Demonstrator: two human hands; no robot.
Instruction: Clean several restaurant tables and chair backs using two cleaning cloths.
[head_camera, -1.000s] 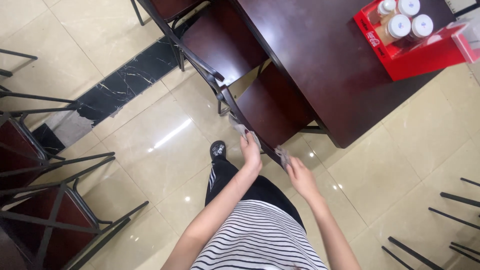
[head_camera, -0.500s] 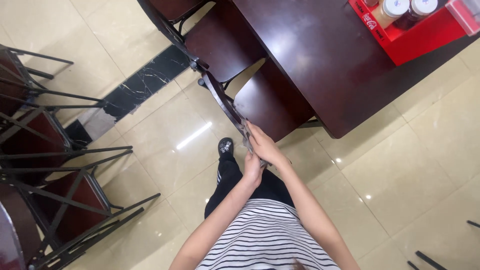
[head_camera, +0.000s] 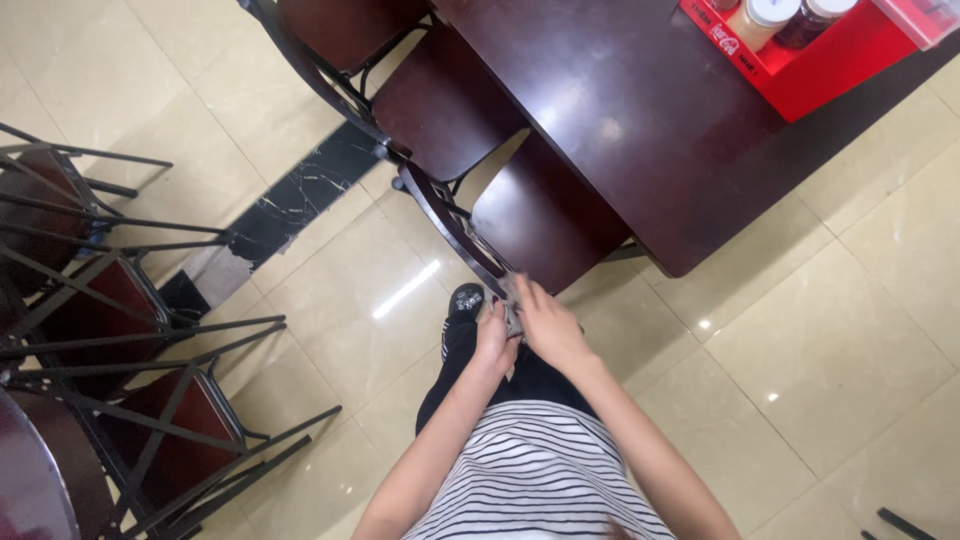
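Both hands meet at the top rail of the nearest chair (head_camera: 520, 225), just in front of the person's body. The right hand (head_camera: 548, 325) lies over a small grey cloth (head_camera: 512, 308), fingers pressed down on it against the rail. The left hand (head_camera: 492, 342) closes in beside it, fingers curled toward the same cloth; whether it actually pinches the fabric cannot be told, since the right hand covers most of it.

Risk, as judged: the cloth is bunched and mostly under one palm, so it could slip off the narrow rail and drop to the tiled floor (head_camera: 830, 350). Pressure on the rail could also tip or slide the chair on the glossy tiles, since it is light-framed.

The cloth shows only as a crumpled grey edge between the hands, thin and soft-looking. The chair has a dark metal frame and a dark red seat, tucked partly under the dark worktop (head_camera: 620, 110). A red tray (head_camera: 810, 70) with jars stands on the worktop's far corner. More chairs (head_camera: 130, 330) of the same kind stand well apart on the left.
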